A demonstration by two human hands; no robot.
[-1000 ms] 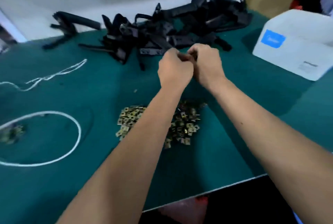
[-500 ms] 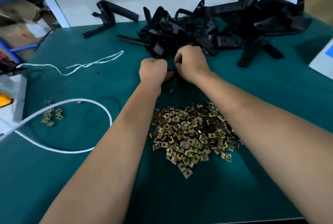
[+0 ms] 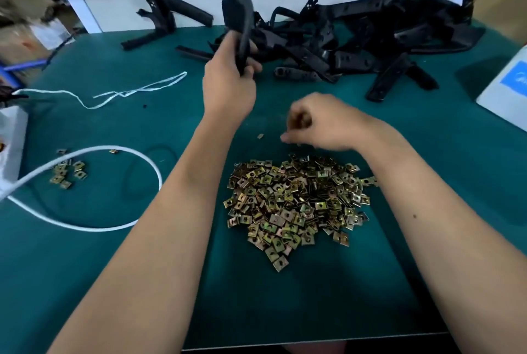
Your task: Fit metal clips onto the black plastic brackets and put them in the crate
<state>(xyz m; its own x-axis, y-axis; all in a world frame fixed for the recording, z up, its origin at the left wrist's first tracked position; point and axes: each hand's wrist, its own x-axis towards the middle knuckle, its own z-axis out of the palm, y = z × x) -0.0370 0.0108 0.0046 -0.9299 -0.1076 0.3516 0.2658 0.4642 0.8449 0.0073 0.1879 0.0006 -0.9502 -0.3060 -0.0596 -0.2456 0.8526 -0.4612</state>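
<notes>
Now your left hand (image 3: 228, 82) grips a bracket (image 3: 241, 20); your right hand (image 3: 322, 122), fingers curled, blurred, hovers above the clip pile (image 3: 296, 202) — pinch one next.

Left hand (image 3: 228, 82) raised toward counter's far edge, fingers curled round a black bracket (image 3: 239, 14), held upright. Right hand (image 3: 319, 122) lower, mid-counter, knuckles up, fingers curled downward; contents of grip blurred, undetermined.

White cord loop (image 3: 85, 222) and thin string (image 3: 137, 92) lie on green table (image 3: 313, 296), white box (image 3: 507, 88) at right
</notes>
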